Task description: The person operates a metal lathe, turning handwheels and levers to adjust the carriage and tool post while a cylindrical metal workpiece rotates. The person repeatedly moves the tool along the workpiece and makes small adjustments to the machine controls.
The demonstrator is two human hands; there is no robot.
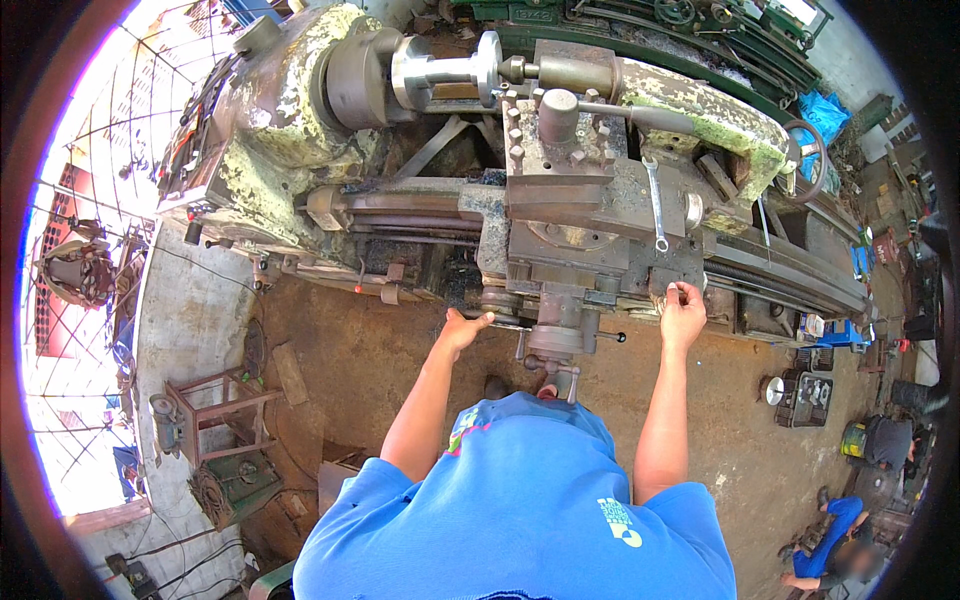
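In front of me stands a worn metal lathe with flaking pale paint on its headstock. A shiny flanged metal workpiece sits between the chuck and the tailstock centre. My left hand is closed on the carriage handwheel, thumb along its rim and the other fingers partly hidden. My right hand has its fingers pinched together at the carriage's right front edge; what they hold, if anything, is hidden. Above that hand a combination wrench lies on the carriage, beside the tool post.
Below the carriage a cross-slide crank handle juts toward my body. The tailstock handwheel is at the far right. A bench grinder and metal stand are at the left. Another person sits on the floor at the lower right.
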